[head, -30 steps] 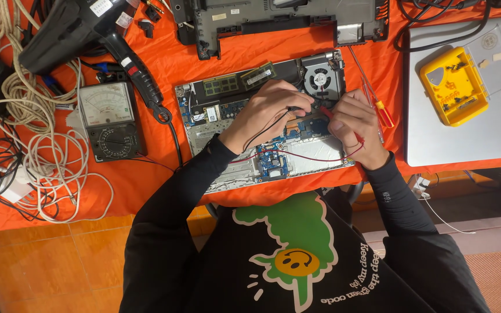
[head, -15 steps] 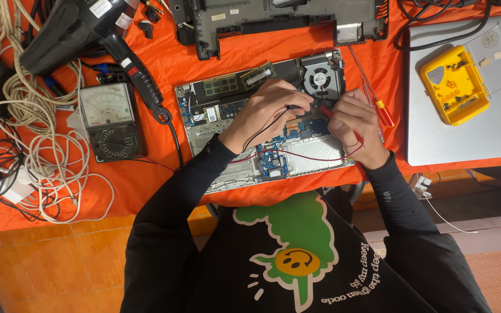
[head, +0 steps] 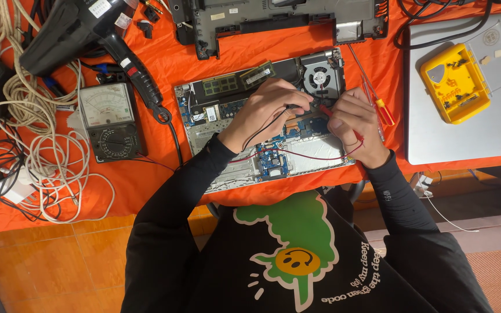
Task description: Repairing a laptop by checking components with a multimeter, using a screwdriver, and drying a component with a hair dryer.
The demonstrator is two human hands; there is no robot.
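While the opened laptop (head: 262, 124) is lying on the orange cloth (head: 163, 191) before us, we are pressing a black probe (head: 293, 107) to its board with our left hand (head: 268, 110) clenched around it, and our right hand (head: 355, 124) is pinching a red probe (head: 327, 112) beside the fan (head: 319, 76). An analog meter (head: 110, 119) is sitting well to the left.
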